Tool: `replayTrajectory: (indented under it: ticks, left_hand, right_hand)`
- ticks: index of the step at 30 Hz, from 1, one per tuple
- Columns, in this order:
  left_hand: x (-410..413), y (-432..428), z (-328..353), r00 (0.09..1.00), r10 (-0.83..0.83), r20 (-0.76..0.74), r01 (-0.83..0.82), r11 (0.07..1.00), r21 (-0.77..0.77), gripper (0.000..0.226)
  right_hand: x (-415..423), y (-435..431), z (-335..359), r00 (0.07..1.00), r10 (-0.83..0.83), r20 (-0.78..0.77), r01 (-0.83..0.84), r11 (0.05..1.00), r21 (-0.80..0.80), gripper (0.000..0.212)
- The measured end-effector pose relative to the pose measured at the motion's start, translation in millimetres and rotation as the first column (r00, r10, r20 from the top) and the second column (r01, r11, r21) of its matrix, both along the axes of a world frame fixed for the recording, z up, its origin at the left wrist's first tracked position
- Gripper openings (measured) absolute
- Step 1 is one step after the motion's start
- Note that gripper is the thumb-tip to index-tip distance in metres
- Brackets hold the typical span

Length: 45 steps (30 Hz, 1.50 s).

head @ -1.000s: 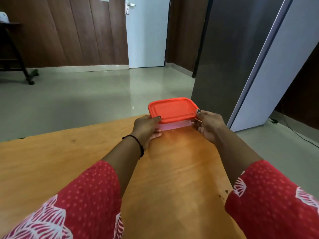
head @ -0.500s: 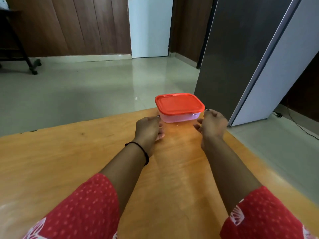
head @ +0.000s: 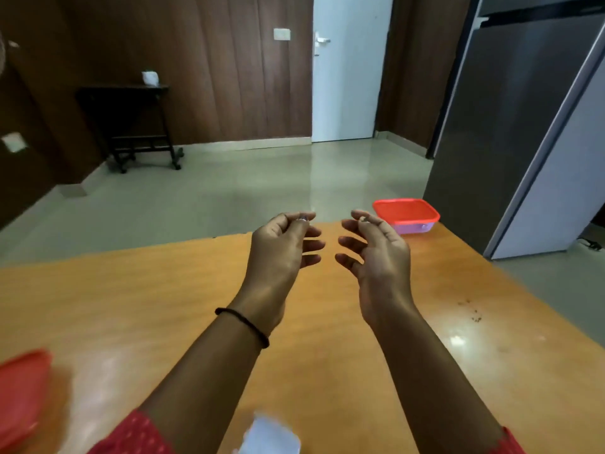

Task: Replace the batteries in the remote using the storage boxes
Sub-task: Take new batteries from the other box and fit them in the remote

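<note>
A clear storage box with a red lid [head: 406,215] stands closed near the table's far right corner. Both my hands hover above the wooden table [head: 137,309], palms facing each other a short gap apart. My left hand [head: 281,253] has loosely curled fingers and holds nothing; a black band circles its wrist. My right hand [head: 376,257] mirrors it, also with nothing in it, just left of the box and not touching it. A blurred red lid or box [head: 23,391] shows at the lower left edge. No remote or battery can be made out.
A blurred white thing [head: 271,437] lies at the bottom edge between my arms. A grey fridge [head: 510,126] stands right of the table. Beyond the table are a tiled floor, a dark side table [head: 131,126] and a white door [head: 347,77].
Both hands let go of the red-lidded box and pulled back toward me, rising off the table. The view swung left, so the box now sits at the far right.
</note>
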<state>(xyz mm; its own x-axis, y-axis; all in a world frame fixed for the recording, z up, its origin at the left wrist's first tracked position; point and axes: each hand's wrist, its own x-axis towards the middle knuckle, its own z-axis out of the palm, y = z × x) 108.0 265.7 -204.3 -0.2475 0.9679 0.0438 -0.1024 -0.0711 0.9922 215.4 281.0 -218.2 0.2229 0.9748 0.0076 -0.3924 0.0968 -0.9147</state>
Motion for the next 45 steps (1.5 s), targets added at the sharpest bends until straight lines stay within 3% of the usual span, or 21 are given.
replayTrajectory:
  ticks: [6, 14, 19, 25, 29, 31, 34, 38, 41, 43, 45]
  left_hand:
    - [-77.2, -183.9, 20.4, 0.993, 0.11, 0.051, -0.113, 0.992, 0.062, 0.023]
    - [-134.9, -313.6, -36.2, 0.935, 0.263, 0.236, -0.266, 0.964, -0.022, 0.022]
    - [-175.0, -312.9, -80.3, 0.882, 0.379, 0.279, -0.367, 0.925, -0.097, 0.02]
    - [-226.6, -302.3, -146.9, 0.765, 0.58, 0.28, -0.539, 0.815, -0.213, 0.02]
    - [-248.4, -294.6, -165.8, 0.752, 0.613, 0.243, -0.586, 0.79, -0.179, 0.019]
    - [-255.4, -287.3, -168.4, 0.734, 0.631, 0.25, -0.605, 0.776, -0.18, 0.02]
    - [-255.9, -279.5, -170.3, 0.748, 0.615, 0.249, -0.588, 0.788, -0.182, 0.021]
    - [-257.1, -278.8, -168.2, 0.756, 0.604, 0.252, -0.566, 0.797, -0.211, 0.017]
    - [-253.4, -281.5, -159.5, 0.746, 0.412, 0.523, -0.334, 0.911, -0.241, 0.041]
    - [-242.5, -286.0, -150.7, 0.676, 0.165, 0.718, -0.101, 0.986, -0.131, 0.066]
    - [-229.0, -288.9, -146.9, 0.6, 0.026, 0.8, 0.02, 0.999, -0.048, 0.084]
  right_hand:
    - [-68.4, -159.3, 16.0, 0.97, 0.242, -0.034, -0.241, 0.97, 0.023, 0.019]
    - [-122.8, -288.1, -24.6, 0.962, 0.27, 0.044, -0.262, 0.957, -0.124, 0.02]
    - [-164.9, -295.1, -62.9, 0.915, 0.343, 0.212, -0.292, 0.926, -0.238, 0.017]
    - [-235.1, -238.8, -104.3, 0.725, 0.431, 0.537, -0.375, 0.901, -0.216, 0.025]
    - [-295.7, -190.2, -118.9, 0.586, 0.541, 0.604, -0.41, 0.84, -0.355, 0.055]
    - [-322.8, -172.1, -123.2, 0.53, 0.541, 0.653, -0.366, 0.841, -0.4, 0.057]
    - [-335.5, -162.3, -128.8, 0.486, 0.545, 0.683, -0.365, 0.837, -0.408, 0.03]
    - [-311.0, -182.4, -118.6, 0.65, 0.596, 0.472, -0.47, 0.803, -0.367, 0.022]
    - [-272.6, -216.9, -102.9, 0.686, 0.642, 0.343, -0.568, 0.767, -0.3, 0.016]
    - [-244.7, -242.3, -95.8, 0.664, 0.691, 0.286, -0.625, 0.723, -0.294, 0.018]
    - [-223.1, -262.9, -94.1, 0.653, 0.717, 0.243, -0.656, 0.696, -0.293, 0.025]
